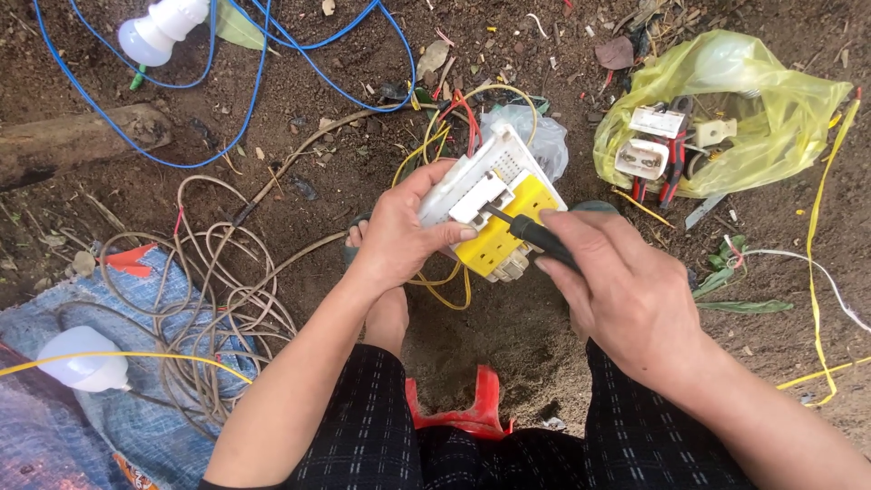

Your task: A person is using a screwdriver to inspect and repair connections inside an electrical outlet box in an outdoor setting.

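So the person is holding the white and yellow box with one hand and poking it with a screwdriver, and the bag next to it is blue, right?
Not quite. The bag is yellow, not blue, as the head view shows. The rest holds: the left hand holds the white and yellow box, and the right hand pokes it with a screwdriver.

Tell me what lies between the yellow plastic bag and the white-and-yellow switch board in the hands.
In the head view, between the yellow plastic bag and the switch board: bare soil with small litter, nothing larger.
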